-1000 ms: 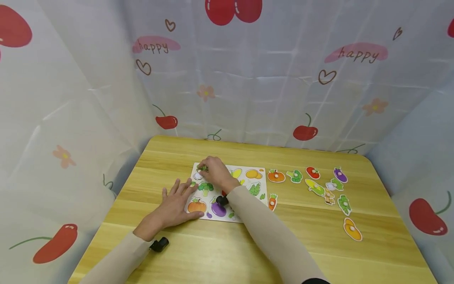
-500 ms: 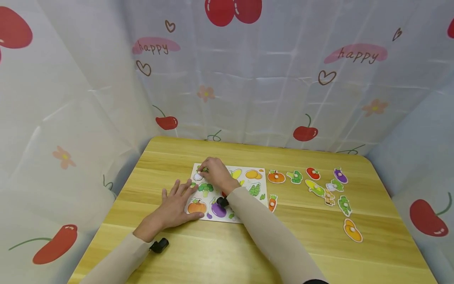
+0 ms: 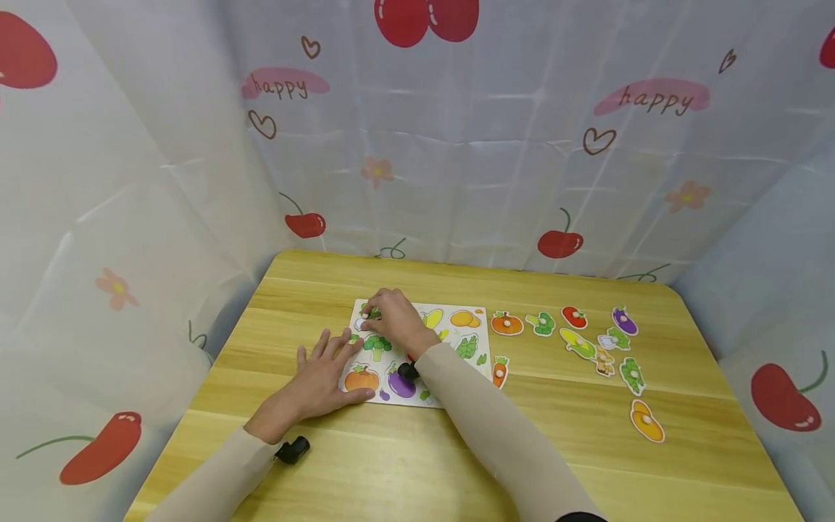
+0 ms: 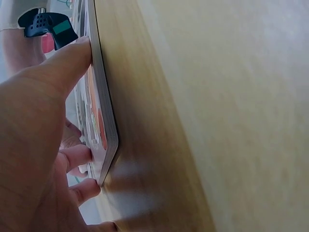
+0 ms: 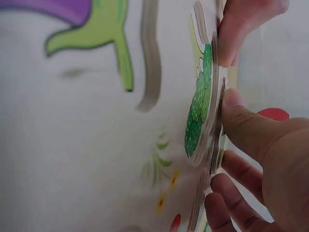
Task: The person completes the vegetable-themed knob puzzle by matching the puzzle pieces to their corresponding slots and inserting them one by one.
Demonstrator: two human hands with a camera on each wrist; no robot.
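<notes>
A white puzzle board (image 3: 484, 335) printed with vegetables lies on the table. My left hand (image 3: 320, 377) rests on its left side with fingers spread, the thumb along the front edge. In the left wrist view that thumb (image 4: 72, 60) and two fingertips touch the board's rim. My right hand (image 3: 394, 317) reaches over to the far left corner, where thumb and fingers pinch a thin puzzle piece (image 5: 219, 140), seen edge-on close over the board in the right wrist view. Green shows by the fingers in the head view; most of the piece's picture is hidden.
Right of the board lie loose knobbed pieces: pumpkin (image 3: 507, 323), broccoli (image 3: 541, 323), tomato (image 3: 575, 317), corn (image 3: 577, 343), eggplant (image 3: 624, 320), carrot (image 3: 500, 372), leafy green (image 3: 632, 376), a yellow-orange one (image 3: 647, 421) and others. A printed curtain (image 3: 457, 181) stands behind the table.
The right hand shifts only slightly over the board's far left corner, fingers still around the puzzle piece. The left hand stays in place on the board.
</notes>
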